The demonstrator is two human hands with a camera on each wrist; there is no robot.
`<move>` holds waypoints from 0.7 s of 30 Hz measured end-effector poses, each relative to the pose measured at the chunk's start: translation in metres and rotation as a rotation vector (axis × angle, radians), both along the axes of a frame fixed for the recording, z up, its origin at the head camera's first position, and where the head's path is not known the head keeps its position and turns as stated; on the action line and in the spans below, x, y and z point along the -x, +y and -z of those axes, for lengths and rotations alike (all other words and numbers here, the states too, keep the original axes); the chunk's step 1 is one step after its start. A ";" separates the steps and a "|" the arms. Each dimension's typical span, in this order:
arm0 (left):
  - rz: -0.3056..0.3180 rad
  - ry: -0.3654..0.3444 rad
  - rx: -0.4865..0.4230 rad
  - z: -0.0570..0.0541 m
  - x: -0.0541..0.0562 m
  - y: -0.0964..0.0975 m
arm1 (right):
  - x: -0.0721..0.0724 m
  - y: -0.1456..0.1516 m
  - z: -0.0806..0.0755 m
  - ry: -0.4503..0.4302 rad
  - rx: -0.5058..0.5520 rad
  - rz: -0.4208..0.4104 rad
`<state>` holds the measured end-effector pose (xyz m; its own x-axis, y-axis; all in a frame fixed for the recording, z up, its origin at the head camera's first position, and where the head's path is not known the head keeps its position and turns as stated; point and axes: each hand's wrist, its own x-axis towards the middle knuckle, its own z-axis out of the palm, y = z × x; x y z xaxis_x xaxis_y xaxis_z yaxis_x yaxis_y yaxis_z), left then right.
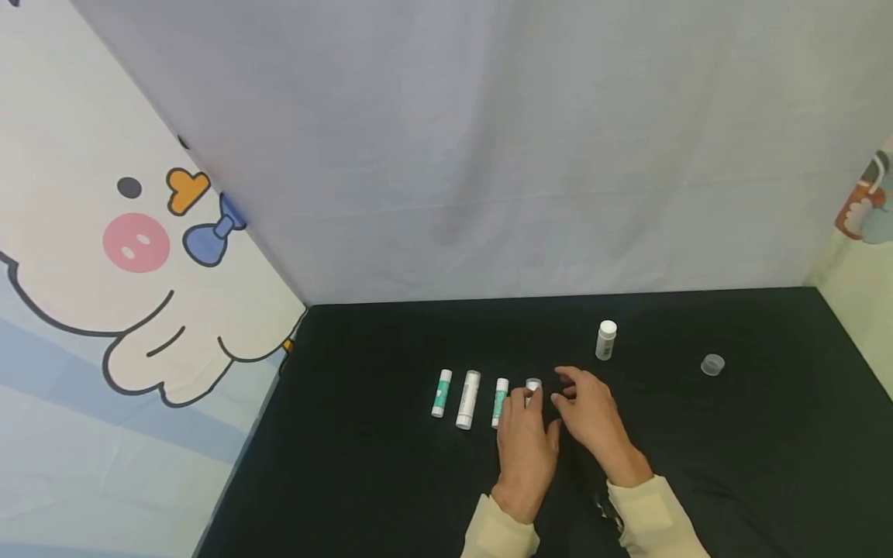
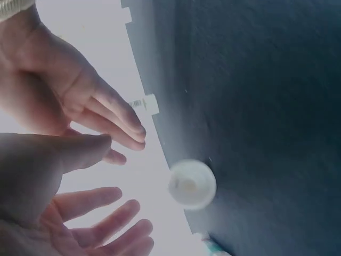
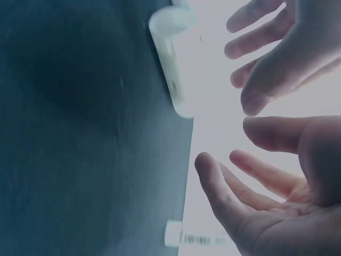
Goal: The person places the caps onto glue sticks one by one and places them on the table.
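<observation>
My left hand (image 1: 526, 449) is over the fourth of a row of sticks, a white tube (image 1: 533, 383) whose lower part it hides in the head view. Its fingers are relaxed and slightly bent. To the right, my right hand (image 1: 591, 411) hovers with loosely spread fingers, nothing between them. Both hands face each other in the right wrist view, apart from the white tube (image 3: 173, 64). Left of them stand a small green-and-white glue stick (image 1: 499, 403), a larger white glue stick (image 1: 468, 400) and another green-and-white glue stick (image 1: 442, 394).
A white-capped bottle (image 1: 606, 341) stands farther back, beyond the right hand. A clear round cap (image 1: 712, 365) lies on the black tabletop (image 1: 767, 449) at the right. Pale cloth (image 1: 558, 155) hangs behind the table, and a cartoon-printed panel (image 1: 70, 294) borders its left.
</observation>
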<state>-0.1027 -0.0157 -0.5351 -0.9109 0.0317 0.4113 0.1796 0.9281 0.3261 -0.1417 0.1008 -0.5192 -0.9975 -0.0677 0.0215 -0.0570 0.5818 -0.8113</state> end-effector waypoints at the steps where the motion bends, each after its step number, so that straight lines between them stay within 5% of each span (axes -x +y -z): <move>1: 0.007 0.005 -0.005 -0.001 0.001 0.003 | -0.001 0.006 -0.002 0.009 0.007 0.014; 11: 0.062 -0.115 -0.173 -0.004 0.011 0.033 | -0.011 0.057 -0.009 -0.012 -0.002 0.168; 21: 0.078 -0.161 -0.242 -0.006 0.024 0.055 | -0.016 0.101 -0.008 -0.012 -0.031 0.330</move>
<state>-0.1269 0.0395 -0.5294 -0.9638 0.0225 0.2657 0.1749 0.8053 0.5665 -0.1257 0.2015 -0.5114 -0.9659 0.2587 0.0127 0.1480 0.5916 -0.7925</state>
